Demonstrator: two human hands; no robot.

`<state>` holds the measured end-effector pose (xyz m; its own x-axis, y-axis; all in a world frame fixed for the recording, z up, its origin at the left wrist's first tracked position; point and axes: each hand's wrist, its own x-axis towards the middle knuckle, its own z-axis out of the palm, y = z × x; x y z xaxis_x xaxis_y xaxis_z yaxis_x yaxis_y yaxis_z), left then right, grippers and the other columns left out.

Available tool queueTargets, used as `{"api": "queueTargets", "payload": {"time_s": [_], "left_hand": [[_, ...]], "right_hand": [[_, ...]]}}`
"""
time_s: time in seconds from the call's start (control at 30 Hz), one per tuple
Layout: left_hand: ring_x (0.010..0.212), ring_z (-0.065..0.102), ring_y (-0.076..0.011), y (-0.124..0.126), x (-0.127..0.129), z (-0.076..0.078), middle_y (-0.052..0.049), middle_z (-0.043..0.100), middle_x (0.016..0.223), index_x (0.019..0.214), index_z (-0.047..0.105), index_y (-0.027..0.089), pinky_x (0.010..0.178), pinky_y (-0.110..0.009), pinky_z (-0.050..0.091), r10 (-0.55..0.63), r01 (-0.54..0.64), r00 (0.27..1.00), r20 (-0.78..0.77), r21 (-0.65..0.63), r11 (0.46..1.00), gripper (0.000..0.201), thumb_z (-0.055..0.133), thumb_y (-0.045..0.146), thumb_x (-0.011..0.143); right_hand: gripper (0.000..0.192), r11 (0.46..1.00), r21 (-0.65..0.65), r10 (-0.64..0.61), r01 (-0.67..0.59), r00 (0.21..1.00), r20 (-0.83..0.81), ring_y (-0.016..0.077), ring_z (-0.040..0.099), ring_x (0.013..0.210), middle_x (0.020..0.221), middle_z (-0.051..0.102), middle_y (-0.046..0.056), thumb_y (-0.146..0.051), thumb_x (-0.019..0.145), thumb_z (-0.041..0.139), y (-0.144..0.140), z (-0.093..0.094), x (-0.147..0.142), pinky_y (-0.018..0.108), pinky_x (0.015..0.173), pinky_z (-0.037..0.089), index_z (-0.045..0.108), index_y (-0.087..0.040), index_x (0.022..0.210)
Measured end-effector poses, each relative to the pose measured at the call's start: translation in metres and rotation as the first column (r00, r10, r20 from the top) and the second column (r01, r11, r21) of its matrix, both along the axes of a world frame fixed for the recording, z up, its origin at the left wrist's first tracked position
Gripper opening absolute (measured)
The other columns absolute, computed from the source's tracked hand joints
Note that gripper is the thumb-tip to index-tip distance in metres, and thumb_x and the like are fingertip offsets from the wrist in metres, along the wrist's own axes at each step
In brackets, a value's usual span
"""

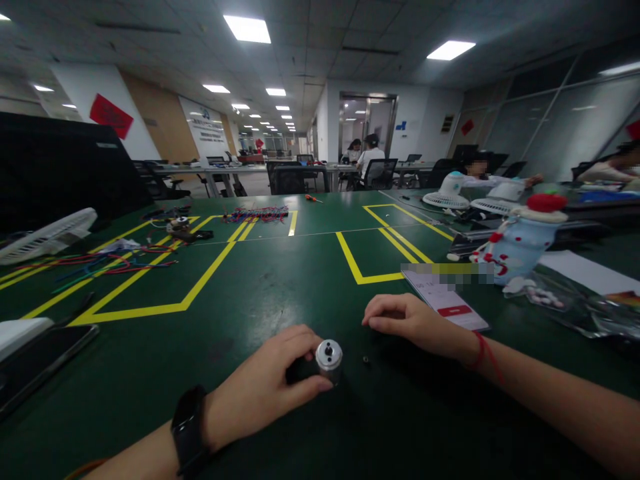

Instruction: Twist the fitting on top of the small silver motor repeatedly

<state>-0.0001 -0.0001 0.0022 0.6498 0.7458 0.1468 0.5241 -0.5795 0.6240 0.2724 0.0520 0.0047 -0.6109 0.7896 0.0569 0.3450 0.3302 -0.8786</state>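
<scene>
My left hand (270, 373), with a black band on its wrist, is closed around a small silver motor (329, 357). The motor stands upright, its shaft end with two dark holes facing up; thumb and fingers press its left side. To its right lies a tiny dark metal part (365, 360) on the green tabletop (280, 293). Beyond that part, my right hand (410, 320) rests low over the table with fingers bent. Its thumb and fingertips come together, and whatever may be between them is too small or hidden to make out.
A phone with a lit screen (445, 297) lies past my right hand. Farther right stands a light-blue cup (523, 243). Loose wires (115, 263), a wire bundle (257, 214) and a screwdriver (314, 198) lie at left and back. White fans (447, 193) stand far right; people sit beyond.
</scene>
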Motion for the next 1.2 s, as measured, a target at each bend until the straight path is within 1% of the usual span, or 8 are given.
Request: {"api": "queueTargets", "payload": {"time_s": [0.13, 0.27, 0.37, 0.63, 0.77, 0.9, 1.07, 1.2], "left_hand": [[0.084, 0.054, -0.0187, -0.001, 0.001, 0.000, -0.002, 0.059, 0.094, 0.096, 0.058, 0.020, 0.074, -0.028, 0.041, 0.001, -0.001, 1.000, 0.002, 0.002, 1.000, 0.013, 0.063, 0.031, 0.089], [0.085, 0.054, -0.0189, -0.001, 0.001, 0.001, -0.002, 0.059, 0.094, 0.097, 0.058, 0.020, 0.074, -0.028, 0.041, 0.000, 0.000, 1.000, 0.002, 0.009, 1.000, 0.013, 0.063, 0.029, 0.089], [0.084, 0.054, -0.0188, -0.001, 0.001, 0.001, -0.002, 0.059, 0.094, 0.097, 0.058, 0.021, 0.073, -0.028, 0.041, -0.002, 0.002, 1.000, 0.003, 0.008, 1.000, 0.013, 0.064, 0.029, 0.089], [0.087, 0.054, -0.0196, -0.001, 0.001, 0.000, -0.002, 0.059, 0.096, 0.099, 0.058, 0.021, 0.076, -0.030, 0.042, -0.005, 0.005, 1.000, 0.004, 0.014, 1.000, 0.014, 0.064, 0.029, 0.089], [0.090, 0.054, -0.0197, -0.002, 0.001, -0.002, -0.002, 0.058, 0.098, 0.102, 0.057, 0.021, 0.078, -0.031, 0.042, -0.010, 0.009, 1.000, 0.011, 0.015, 1.000, 0.015, 0.064, 0.028, 0.090], [0.090, 0.054, -0.0198, -0.002, 0.001, -0.001, -0.002, 0.058, 0.098, 0.101, 0.058, 0.021, 0.078, -0.031, 0.042, -0.018, 0.018, 1.000, 0.003, 0.020, 1.000, 0.014, 0.064, 0.028, 0.090], [0.088, 0.054, -0.0197, -0.001, 0.001, 0.001, -0.002, 0.059, 0.098, 0.100, 0.058, 0.021, 0.077, -0.030, 0.042, 0.000, 0.000, 1.000, 0.015, 0.016, 1.000, 0.015, 0.065, 0.030, 0.089], [0.086, 0.055, -0.0195, -0.001, 0.001, 0.002, -0.002, 0.060, 0.095, 0.099, 0.059, 0.021, 0.075, -0.030, 0.042, 0.002, -0.002, 1.000, 0.010, 0.014, 1.000, 0.015, 0.064, 0.030, 0.089]], "right_hand": [[0.019, 0.992, 0.005, -0.127, 0.127, 0.989, 0.071, 0.0147, 0.060, 0.078, 0.088, 0.065, 0.003, -0.033, 0.088, 0.058, -0.004, -0.003, -0.002, 0.028, 0.070, 0.047, 0.067, -0.017, 0.093], [0.010, 0.979, 0.150, 0.096, -0.138, 0.962, 0.255, 0.0138, 0.056, 0.075, 0.087, 0.061, 0.002, -0.023, 0.080, 0.066, -0.012, 0.006, -0.003, 0.025, 0.064, 0.045, 0.069, -0.016, 0.087], [0.020, 0.947, 0.233, 0.146, -0.220, 0.943, 0.298, 0.0156, 0.055, 0.082, 0.092, 0.059, 0.002, -0.026, 0.074, 0.073, -0.016, 0.010, -0.005, 0.027, 0.070, 0.046, 0.071, -0.019, 0.093], [0.013, 0.942, 0.325, -0.075, 0.077, 0.997, -0.020, 0.0122, 0.054, 0.076, 0.088, 0.056, 0.001, -0.030, 0.085, 0.066, -0.030, 0.019, -0.039, 0.024, 0.065, 0.044, 0.071, -0.019, 0.091], [0.011, 0.925, 0.379, 0.002, -0.015, 0.999, 0.037, 0.0126, 0.054, 0.077, 0.084, 0.056, 0.001, -0.025, 0.084, 0.067, -0.038, 0.030, -0.055, 0.026, 0.070, 0.043, 0.073, -0.020, 0.091], [0.014, 0.955, 0.292, 0.032, -0.049, 0.997, 0.063, 0.0130, 0.055, 0.077, 0.088, 0.058, 0.002, -0.026, 0.084, 0.066, -0.038, 0.031, -0.056, 0.026, 0.069, 0.044, 0.073, -0.020, 0.093], [0.023, 0.978, 0.043, -0.196, 0.204, 0.971, -0.140, 0.0123, 0.054, 0.071, 0.084, 0.061, 0.002, -0.036, 0.089, 0.057, -0.024, 0.020, -0.036, 0.025, 0.062, 0.042, 0.068, -0.018, 0.099], [0.025, 0.961, -0.014, -0.278, 0.278, 0.959, -0.057, 0.0114, 0.052, 0.064, 0.072, 0.059, -0.001, -0.038, 0.089, 0.057, -0.018, 0.005, -0.020, 0.024, 0.058, 0.040, 0.068, -0.015, 0.089]]}}
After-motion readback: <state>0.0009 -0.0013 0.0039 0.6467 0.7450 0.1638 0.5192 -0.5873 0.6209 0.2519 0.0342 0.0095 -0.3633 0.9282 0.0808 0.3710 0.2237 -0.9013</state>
